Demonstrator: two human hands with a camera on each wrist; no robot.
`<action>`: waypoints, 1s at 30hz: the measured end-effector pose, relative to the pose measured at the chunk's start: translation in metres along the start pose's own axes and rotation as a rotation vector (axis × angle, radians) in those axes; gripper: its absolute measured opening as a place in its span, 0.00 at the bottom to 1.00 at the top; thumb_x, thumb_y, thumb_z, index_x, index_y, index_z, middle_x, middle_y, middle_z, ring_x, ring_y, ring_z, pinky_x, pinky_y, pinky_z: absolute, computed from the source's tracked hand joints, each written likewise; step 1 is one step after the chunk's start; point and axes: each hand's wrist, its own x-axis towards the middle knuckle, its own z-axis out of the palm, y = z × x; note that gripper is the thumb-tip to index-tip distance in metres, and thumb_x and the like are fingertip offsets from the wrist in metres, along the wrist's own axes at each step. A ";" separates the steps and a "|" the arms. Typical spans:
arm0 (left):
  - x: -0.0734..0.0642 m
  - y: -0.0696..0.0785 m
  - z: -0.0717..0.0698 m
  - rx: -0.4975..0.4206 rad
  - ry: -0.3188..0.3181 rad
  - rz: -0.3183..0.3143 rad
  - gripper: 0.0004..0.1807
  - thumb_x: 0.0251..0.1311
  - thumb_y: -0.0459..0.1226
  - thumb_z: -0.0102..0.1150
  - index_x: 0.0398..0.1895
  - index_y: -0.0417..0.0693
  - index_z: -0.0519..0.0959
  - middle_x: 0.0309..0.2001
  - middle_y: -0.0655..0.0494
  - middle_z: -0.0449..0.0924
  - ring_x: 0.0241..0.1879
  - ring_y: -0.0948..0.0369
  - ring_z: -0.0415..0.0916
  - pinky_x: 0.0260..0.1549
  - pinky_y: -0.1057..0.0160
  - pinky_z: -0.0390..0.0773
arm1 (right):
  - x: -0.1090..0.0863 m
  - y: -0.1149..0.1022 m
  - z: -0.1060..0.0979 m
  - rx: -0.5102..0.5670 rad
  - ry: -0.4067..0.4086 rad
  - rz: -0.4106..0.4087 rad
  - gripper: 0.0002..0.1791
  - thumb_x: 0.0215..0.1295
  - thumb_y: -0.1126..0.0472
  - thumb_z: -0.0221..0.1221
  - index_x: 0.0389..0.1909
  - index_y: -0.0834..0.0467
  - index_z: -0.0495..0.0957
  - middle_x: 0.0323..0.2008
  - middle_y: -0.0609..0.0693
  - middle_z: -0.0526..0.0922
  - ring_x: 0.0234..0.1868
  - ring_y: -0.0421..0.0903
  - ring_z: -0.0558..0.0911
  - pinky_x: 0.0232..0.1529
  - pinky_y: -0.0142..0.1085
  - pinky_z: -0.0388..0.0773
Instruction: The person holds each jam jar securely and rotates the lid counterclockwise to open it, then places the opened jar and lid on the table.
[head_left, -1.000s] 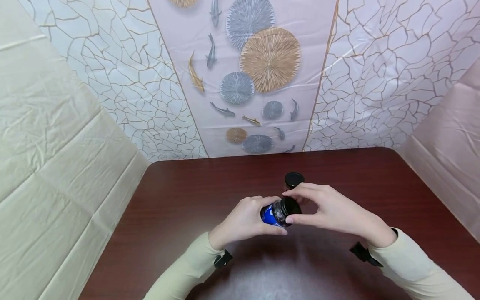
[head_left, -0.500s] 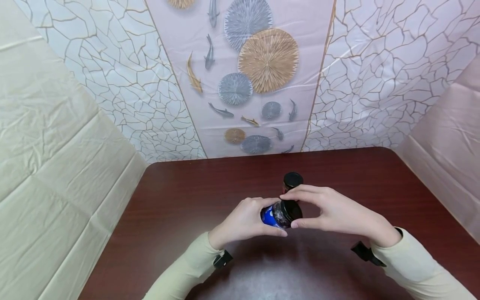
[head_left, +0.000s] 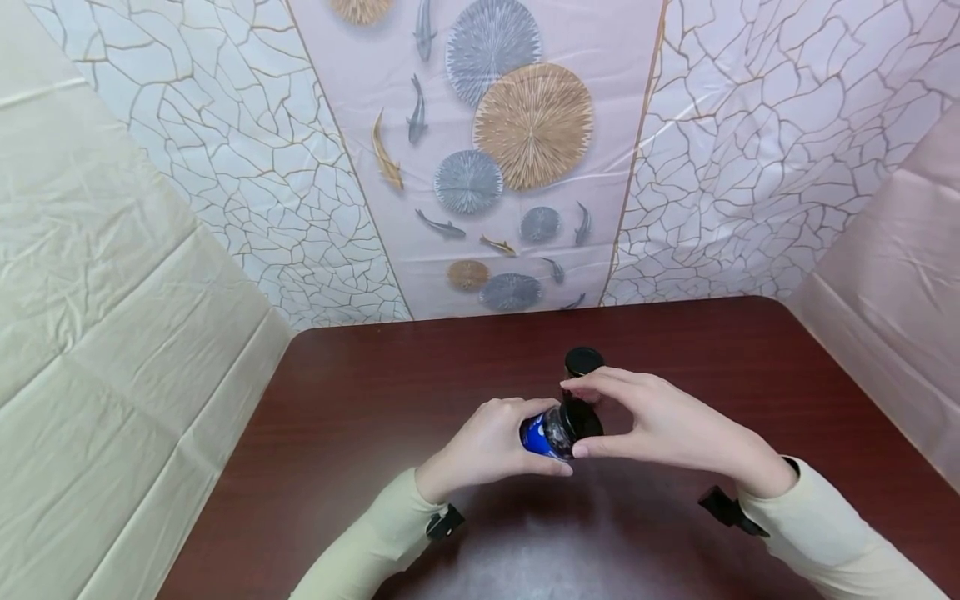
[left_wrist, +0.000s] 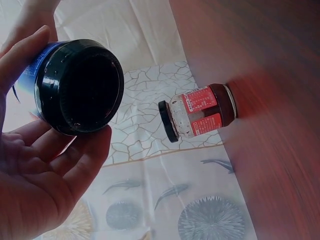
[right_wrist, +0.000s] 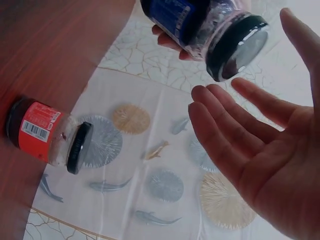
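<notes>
A glass jar with a blue label and a black lid is held tilted above the table, its lid end toward the right. My left hand grips it round the labelled body, and its dark base faces the left wrist camera. Around the lid, my right hand has its fingers and thumb spread. In the right wrist view those fingertips sit close below the lid, while the thumb stands apart from it. Dark contents show through the glass.
A second jar with a red label and black lid stands upright on the dark red wooden table, just behind the hands. Patterned cloth hangs at the table's back edge, with plain cloth along the sides.
My right thumb and fingers shift slightly at the lid, a little rightward and then back left. The left hand keeps its grip on the jar, nearly still.
</notes>
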 end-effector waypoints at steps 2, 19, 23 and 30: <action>-0.001 0.000 0.000 0.000 -0.004 -0.006 0.41 0.46 0.60 0.76 0.62 0.51 0.79 0.45 0.58 0.85 0.37 0.69 0.76 0.34 0.75 0.75 | 0.002 0.000 0.002 0.000 -0.015 0.024 0.36 0.59 0.36 0.67 0.63 0.52 0.77 0.54 0.40 0.81 0.50 0.36 0.80 0.50 0.40 0.79; -0.005 -0.003 -0.002 0.010 -0.015 -0.029 0.44 0.47 0.60 0.76 0.66 0.51 0.77 0.46 0.57 0.84 0.37 0.69 0.76 0.33 0.76 0.74 | 0.006 0.000 0.008 0.015 -0.043 -0.006 0.33 0.60 0.38 0.67 0.62 0.51 0.78 0.57 0.41 0.80 0.52 0.38 0.80 0.50 0.41 0.80; -0.006 -0.003 -0.002 0.012 -0.019 -0.031 0.44 0.47 0.60 0.76 0.66 0.52 0.77 0.47 0.57 0.84 0.38 0.69 0.76 0.34 0.75 0.75 | 0.006 0.000 0.008 0.012 -0.056 -0.023 0.33 0.62 0.37 0.66 0.63 0.50 0.77 0.59 0.42 0.79 0.56 0.40 0.80 0.52 0.43 0.79; -0.002 -0.002 -0.001 0.034 -0.017 -0.002 0.44 0.47 0.61 0.75 0.67 0.52 0.76 0.46 0.58 0.84 0.39 0.70 0.77 0.35 0.75 0.74 | 0.002 0.001 0.006 -0.015 -0.048 -0.073 0.31 0.62 0.42 0.69 0.63 0.49 0.77 0.59 0.40 0.78 0.58 0.40 0.79 0.53 0.45 0.79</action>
